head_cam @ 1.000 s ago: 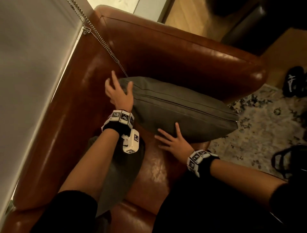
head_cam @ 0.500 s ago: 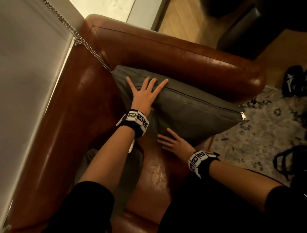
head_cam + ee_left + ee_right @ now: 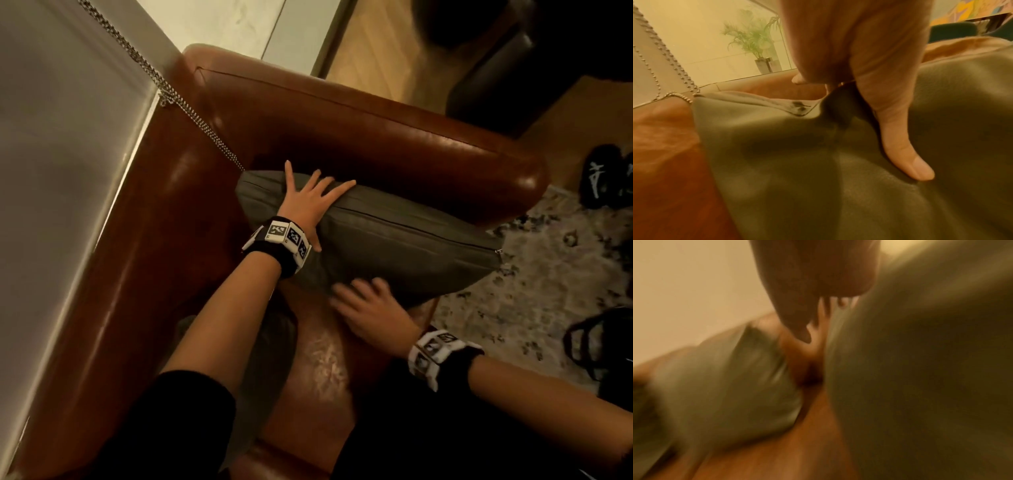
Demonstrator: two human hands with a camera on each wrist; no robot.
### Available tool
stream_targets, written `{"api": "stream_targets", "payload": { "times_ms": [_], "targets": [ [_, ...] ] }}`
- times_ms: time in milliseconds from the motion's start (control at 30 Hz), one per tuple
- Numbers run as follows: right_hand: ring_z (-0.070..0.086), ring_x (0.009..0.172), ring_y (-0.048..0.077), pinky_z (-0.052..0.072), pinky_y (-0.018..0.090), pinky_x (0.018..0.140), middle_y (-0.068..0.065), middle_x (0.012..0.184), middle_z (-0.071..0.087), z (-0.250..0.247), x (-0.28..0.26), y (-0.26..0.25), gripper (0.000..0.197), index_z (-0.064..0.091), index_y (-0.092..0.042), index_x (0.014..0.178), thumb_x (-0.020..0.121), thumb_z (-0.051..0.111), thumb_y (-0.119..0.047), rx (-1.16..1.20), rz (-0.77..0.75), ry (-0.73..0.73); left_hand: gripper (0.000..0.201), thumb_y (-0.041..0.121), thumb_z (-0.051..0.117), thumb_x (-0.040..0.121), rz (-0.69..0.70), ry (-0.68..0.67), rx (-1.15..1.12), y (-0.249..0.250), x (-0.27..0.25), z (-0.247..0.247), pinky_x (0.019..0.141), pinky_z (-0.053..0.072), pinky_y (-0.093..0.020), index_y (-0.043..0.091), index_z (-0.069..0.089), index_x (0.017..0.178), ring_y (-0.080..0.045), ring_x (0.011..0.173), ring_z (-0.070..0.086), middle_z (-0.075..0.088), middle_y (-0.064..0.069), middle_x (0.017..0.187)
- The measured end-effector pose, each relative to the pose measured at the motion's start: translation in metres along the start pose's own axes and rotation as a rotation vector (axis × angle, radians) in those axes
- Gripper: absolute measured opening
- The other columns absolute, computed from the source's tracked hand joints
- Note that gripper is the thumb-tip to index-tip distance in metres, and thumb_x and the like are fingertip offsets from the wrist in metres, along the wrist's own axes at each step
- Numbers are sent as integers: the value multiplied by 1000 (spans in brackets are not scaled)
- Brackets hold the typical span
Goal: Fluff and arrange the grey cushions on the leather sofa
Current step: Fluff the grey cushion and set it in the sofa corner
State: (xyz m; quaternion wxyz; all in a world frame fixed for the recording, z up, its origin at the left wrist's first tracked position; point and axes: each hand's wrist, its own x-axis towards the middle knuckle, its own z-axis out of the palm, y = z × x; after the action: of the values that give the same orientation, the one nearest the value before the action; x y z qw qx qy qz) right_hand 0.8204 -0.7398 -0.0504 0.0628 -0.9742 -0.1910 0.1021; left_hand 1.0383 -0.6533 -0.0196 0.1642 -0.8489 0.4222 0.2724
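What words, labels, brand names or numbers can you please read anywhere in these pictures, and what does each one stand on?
None can be read.
Left wristband: black-and-white square marker patterns, no letters or digits.
Right wristband: the same kind of markers, blurred.
Dark shoe on the floor: a white mark, too small to tell whether it is lettering.
Grey cushion and leather sofa: no text visible.

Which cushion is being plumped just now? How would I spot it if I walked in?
Find the brown leather sofa under the window. In its corner a grey cushion stands on edge against the armrest, zip seam on top, with the left hand flat on it and the right hand at its base. The other cushion lies under the left forearm.
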Motion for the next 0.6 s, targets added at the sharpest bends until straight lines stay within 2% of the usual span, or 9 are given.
{"api": "stream_targets", "payload": {
  "times_ms": [67, 133, 167, 200, 267, 333, 400, 500, 600],
  "targets": [
    [32, 128, 31, 23, 53, 101, 7, 141, 41, -26, -1, 33, 96, 43, -26, 132, 48, 83, -47, 85, 333, 55, 133, 45, 85, 49, -8, -2, -25, 1, 3, -4, 103, -6, -74, 32, -4, 147, -28, 139, 28, 32, -3, 146],
    [12, 142, 37, 6, 64, 108, 14, 151, 19, -44, -2, 73, 127, 18, -27, 147, 41, 81, -59, 193, 621, -46, 119, 39, 84, 55, -34, -7, -65, 3, 2, -8, 106, 0, -75, 27, 10, 146, -28, 136, 32, 34, -1, 145],
    [8, 144, 37, 2, 65, 108, 16, 154, 13, -50, 1, 90, 135, 6, -29, 149, 41, 79, -64, 239, 682, -136, 111, 37, 83, 58, -40, -12, -90, 4, 1, -9, 106, 2, -74, 26, 15, 145, -28, 136, 31, 33, 0, 145],
    [10, 143, 37, 5, 64, 109, 17, 154, 14, -53, 4, 100, 137, 0, -30, 149, 43, 78, -66, 268, 692, -218, 104, 35, 81, 62, -41, -13, -113, 5, -1, -8, 106, 3, -74, 25, 19, 144, -28, 136, 30, 33, 1, 145],
    [32, 133, 36, 24, 56, 106, 17, 144, 32, -53, 11, 100, 125, 6, -28, 148, 52, 78, -61, 277, 624, -286, 94, 34, 78, 67, -40, -14, -129, 9, -9, -6, 107, 6, -73, 26, 22, 142, -26, 135, 30, 34, 2, 143],
    [45, 118, 33, 34, 47, 97, 12, 128, 47, -51, 12, 89, 102, 22, -26, 144, 61, 77, -50, 267, 595, -220, 89, 35, 74, 71, -47, 8, -114, 10, -20, 0, 107, 8, -73, 27, 23, 142, -24, 134, 31, 35, 2, 142],
    [51, 109, 33, 38, 46, 90, 11, 119, 52, -47, 5, 74, 89, 34, -23, 138, 63, 78, -42, 229, 587, -132, 86, 36, 72, 73, -58, 57, -81, 10, -34, 10, 107, 8, -72, 29, 22, 142, -23, 134, 32, 36, 2, 141],
    [55, 99, 35, 43, 47, 83, 13, 110, 56, -37, -5, 55, 90, 40, -20, 134, 57, 82, -42, 181, 591, -111, 85, 36, 70, 75, -95, 140, -54, 16, -52, 27, 106, 7, -72, 31, 19, 143, -22, 132, 33, 35, 0, 140],
    [53, 100, 37, 43, 49, 84, 15, 114, 54, -27, -4, 47, 102, 34, -20, 136, 52, 83, -51, 153, 594, -217, 101, 38, 74, 70, -126, 82, -63, 24, -57, 40, 104, 5, -76, 33, 8, 146, -23, 137, 26, 27, -3, 146]
  ]
}}
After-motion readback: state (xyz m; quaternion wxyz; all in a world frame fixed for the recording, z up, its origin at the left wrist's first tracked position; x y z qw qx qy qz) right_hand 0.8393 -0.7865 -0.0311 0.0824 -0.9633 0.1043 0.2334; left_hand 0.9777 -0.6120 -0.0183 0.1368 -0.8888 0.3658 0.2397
